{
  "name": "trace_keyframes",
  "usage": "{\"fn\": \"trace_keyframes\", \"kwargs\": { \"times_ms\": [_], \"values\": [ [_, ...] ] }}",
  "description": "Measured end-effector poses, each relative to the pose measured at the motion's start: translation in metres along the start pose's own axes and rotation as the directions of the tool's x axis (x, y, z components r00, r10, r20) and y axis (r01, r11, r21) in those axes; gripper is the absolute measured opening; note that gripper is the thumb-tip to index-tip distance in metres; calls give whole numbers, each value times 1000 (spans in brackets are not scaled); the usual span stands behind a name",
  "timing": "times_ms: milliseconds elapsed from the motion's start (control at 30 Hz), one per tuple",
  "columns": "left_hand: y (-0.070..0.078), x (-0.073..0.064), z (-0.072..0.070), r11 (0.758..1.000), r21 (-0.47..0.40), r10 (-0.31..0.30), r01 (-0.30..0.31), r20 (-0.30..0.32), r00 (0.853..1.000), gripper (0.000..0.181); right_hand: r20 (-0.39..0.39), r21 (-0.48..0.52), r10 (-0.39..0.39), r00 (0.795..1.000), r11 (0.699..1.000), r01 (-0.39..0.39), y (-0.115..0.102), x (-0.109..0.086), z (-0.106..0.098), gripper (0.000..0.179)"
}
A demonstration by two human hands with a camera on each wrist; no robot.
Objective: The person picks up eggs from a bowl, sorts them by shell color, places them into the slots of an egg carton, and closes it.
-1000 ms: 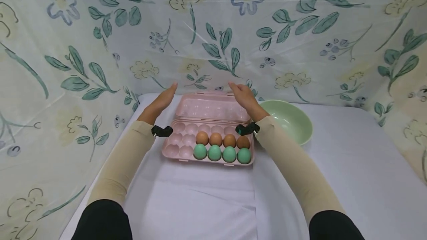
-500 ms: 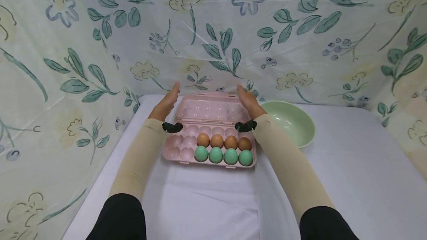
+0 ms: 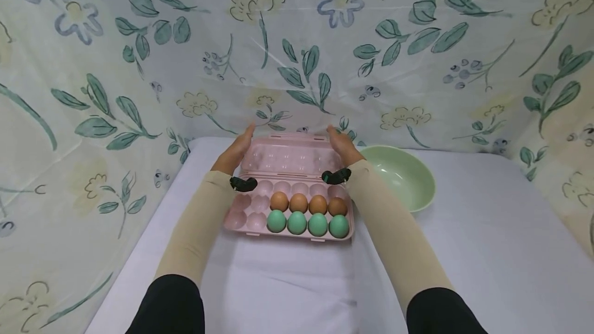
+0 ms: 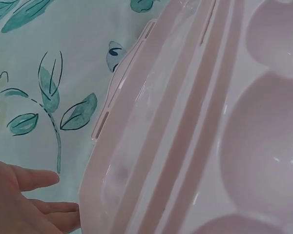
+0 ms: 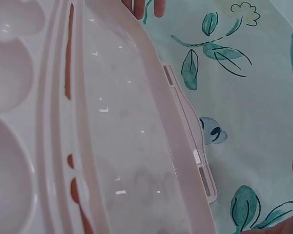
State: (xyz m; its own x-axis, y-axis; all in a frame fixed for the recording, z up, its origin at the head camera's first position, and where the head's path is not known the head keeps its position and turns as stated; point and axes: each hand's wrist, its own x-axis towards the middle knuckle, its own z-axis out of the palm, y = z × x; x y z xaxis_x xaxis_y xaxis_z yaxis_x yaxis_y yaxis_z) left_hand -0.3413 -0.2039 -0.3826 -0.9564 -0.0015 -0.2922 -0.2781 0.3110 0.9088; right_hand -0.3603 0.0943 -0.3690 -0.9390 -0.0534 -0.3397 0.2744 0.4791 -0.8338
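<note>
A pink egg carton [image 3: 235, 219] lies open in the head view, its lid [image 3: 291, 154] tipped back towards the patterned cloth. Several green eggs [image 3: 297, 222] fill the front row from the right, and several brown eggs [image 3: 298, 203] sit in the row behind them. My left hand [image 3: 234, 153] is at the lid's left side, fingers extended; in the left wrist view its fingertips [image 4: 71, 208] meet the lid's edge. My right hand [image 3: 344, 147] stands at the lid's right side, fingers mostly hidden; the right wrist view shows only part of that hand [image 5: 283, 225] near the lid.
A light green bowl [image 3: 403, 182] stands right behind my right forearm, close to the carton. White cloth [image 3: 473, 220] covers the table. A flower-patterned cloth [image 3: 297, 55] hangs along the back and sides. The carton's back row and left cups hold no eggs.
My left hand has come right, in to the lid's left side. My right hand shifted slightly right, then settled lower against the lid's right side. Eggs and bowl stay in place.
</note>
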Motion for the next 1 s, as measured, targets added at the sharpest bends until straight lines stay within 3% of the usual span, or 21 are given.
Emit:
{"fn": "trace_keyframes", "kwargs": {
  "times_ms": [233,500,600,800,1000],
  "values": [
    [-4,-1,-1,996,31,-85,85,11,996,91,45,84,44,998,995,-48,-1,1,-2,78],
    [4,-1,0,996,56,-68,71,-50,996,89,-14,170,76,997,983,-73,-6,-2,-10,76],
    [6,-2,0,995,82,-46,52,-75,996,86,-21,216,56,998,975,-50,-8,-6,-17,75],
    [11,-6,-6,982,187,48,-31,-87,995,83,86,358,-53,995,934,19,-7,-11,-33,74],
    [16,-15,-8,974,216,87,-62,-107,990,82,56,337,-76,996,940,52,-1,-12,-43,87]
  ]
}}
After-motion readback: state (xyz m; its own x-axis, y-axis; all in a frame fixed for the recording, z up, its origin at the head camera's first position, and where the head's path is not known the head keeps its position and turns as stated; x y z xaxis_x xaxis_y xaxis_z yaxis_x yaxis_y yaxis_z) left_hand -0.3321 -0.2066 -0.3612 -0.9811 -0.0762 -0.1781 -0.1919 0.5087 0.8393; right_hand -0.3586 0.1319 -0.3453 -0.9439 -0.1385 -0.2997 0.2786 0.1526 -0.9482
